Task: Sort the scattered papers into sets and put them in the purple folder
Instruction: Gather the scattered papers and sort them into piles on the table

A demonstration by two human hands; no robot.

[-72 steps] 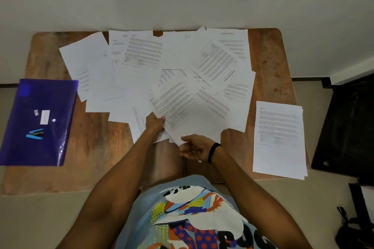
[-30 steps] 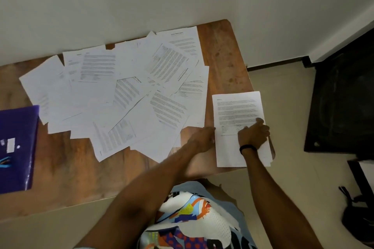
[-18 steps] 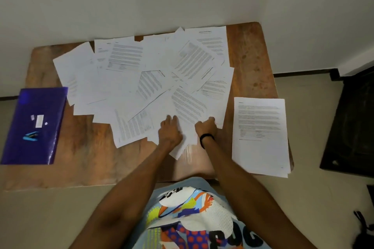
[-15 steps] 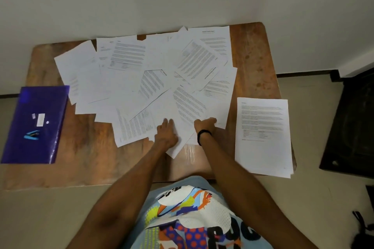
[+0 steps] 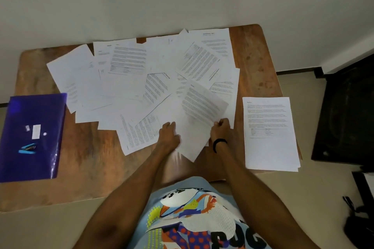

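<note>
Now one sheet [image 5: 202,105] in the near right part of the scattered papers [image 5: 129,79] has come up off the spread. Half a second ago it lay flat under both hands; here its near edge is lifted and blurred with motion. The right hand [image 5: 221,128] grips that edge, fingers [image 5: 219,122] curled round it. The left hand [image 5: 169,136] rests just beside it, fingers [image 5: 169,125] straight and pressing the sheets below, likely to keep them from sliding. Right of the spread and apart from it lies the sorted stack [image 5: 270,133], where the right hand was a second ago; I judge this sheet is bound there next. Most papers remain unsorted, and the purple folder [image 5: 40,166] lies flat at the left end of the bench [image 5: 87,168], a blue stapler [image 5: 27,149] on it.
</note>
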